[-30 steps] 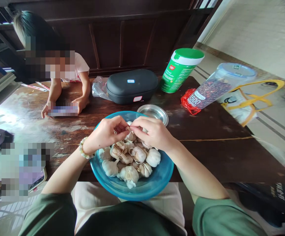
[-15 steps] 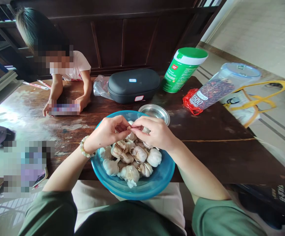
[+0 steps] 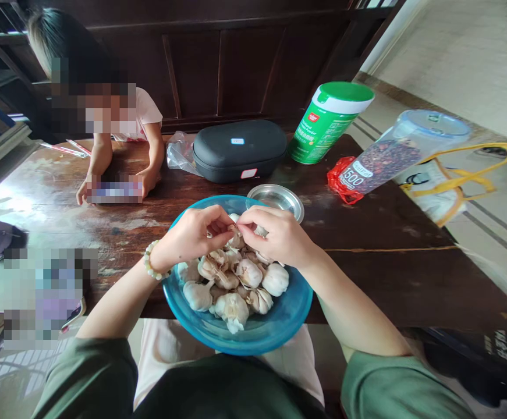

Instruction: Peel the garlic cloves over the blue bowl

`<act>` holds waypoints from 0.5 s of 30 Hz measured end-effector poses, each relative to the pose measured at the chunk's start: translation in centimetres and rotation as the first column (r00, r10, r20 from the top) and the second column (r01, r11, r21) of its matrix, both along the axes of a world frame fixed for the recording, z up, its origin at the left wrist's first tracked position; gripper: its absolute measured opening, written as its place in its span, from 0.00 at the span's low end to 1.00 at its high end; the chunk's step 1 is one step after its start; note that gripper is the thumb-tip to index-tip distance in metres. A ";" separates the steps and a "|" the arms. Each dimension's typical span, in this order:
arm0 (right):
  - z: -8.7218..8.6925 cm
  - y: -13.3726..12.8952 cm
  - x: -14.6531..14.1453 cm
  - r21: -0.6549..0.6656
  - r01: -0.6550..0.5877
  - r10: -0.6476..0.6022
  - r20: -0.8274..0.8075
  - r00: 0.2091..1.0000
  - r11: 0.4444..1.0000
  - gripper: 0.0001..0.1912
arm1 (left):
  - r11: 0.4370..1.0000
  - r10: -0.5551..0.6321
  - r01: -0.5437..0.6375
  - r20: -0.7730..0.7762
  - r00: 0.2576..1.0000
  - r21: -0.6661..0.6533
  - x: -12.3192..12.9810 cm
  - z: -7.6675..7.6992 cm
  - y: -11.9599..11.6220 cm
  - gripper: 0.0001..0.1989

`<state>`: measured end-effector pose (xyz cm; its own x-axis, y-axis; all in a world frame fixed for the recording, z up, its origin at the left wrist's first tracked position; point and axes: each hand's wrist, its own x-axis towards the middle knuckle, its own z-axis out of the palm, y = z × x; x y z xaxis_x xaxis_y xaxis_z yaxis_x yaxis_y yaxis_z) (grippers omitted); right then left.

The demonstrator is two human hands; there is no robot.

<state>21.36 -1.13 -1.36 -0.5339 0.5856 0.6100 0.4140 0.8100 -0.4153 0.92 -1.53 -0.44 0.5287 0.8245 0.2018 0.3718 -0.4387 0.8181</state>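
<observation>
The left hand point(image 3: 192, 233) and right hand point(image 3: 275, 233) meet above the far half of a blue bowl point(image 3: 237, 345), fingertips together. Both thumbs and fingers pinch what appears to be a small garlic piece point(image 3: 235, 226) (mostly covered by the fingers, so its exact form cannot be confirmed). The two-sided pinch probably serves fine control: an item this small leaves no room for a full-palm grip. Working over the bowl presumably lets loose fragments drop back inside. The garlic bulbs point(image 3: 249, 272) lie heaped in the bowl, below and nearer the body than the fingertips, where the supply is within easy reach. The bowl sits at the near edge of the table point(image 3: 379, 279), likely to shorten the reach. A metal dish point(image 3: 282, 198) stands just beyond the bowl's far right rim, close to the right hand; contact between the two cannot be determined. The black case point(image 3: 239, 148) and green canister point(image 3: 321, 128) stand farther back, leaving the forearms unobstructed.
</observation>
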 end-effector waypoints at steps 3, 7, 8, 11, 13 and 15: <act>0.0 -0.1 0.0 0.020 0.001 -0.001 -0.001 1.000 1.000 0.03 | 1.000 0.003 -0.002 -0.027 1.000 0.026 0.0 -0.1 0.0 0.10; -0.1 0.0 -0.1 0.057 0.011 -0.013 0.039 0.999 0.998 0.02 | 0.999 -0.005 0.007 -0.048 0.999 0.050 0.0 -0.2 0.0 0.08; -0.1 0.0 -0.1 0.063 0.009 -0.012 0.048 0.999 0.998 0.03 | 0.999 -0.005 0.007 -0.052 0.999 0.053 0.0 -0.2 0.0 0.08; -0.1 0.0 -0.1 0.074 0.000 -0.005 0.070 0.998 0.997 0.05 | 0.998 -0.004 0.008 -0.059 0.998 0.061 0.0 -0.1 0.0 0.07; -0.1 0.0 0.0 0.082 0.003 -0.010 0.077 0.997 0.997 0.05 | 0.998 -0.012 0.015 -0.054 0.998 0.055 0.0 -0.1 0.0 0.07; -0.1 0.0 0.0 0.080 0.021 -0.027 0.074 0.997 0.997 0.05 | 0.999 -0.016 0.018 -0.048 0.999 0.047 0.0 0.0 0.0 0.08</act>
<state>21.34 -1.15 -1.43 -0.5664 0.5504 0.6134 0.4612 0.8285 -0.3176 0.94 -1.54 -0.46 0.5526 0.8053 0.2148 0.4018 -0.4831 0.7779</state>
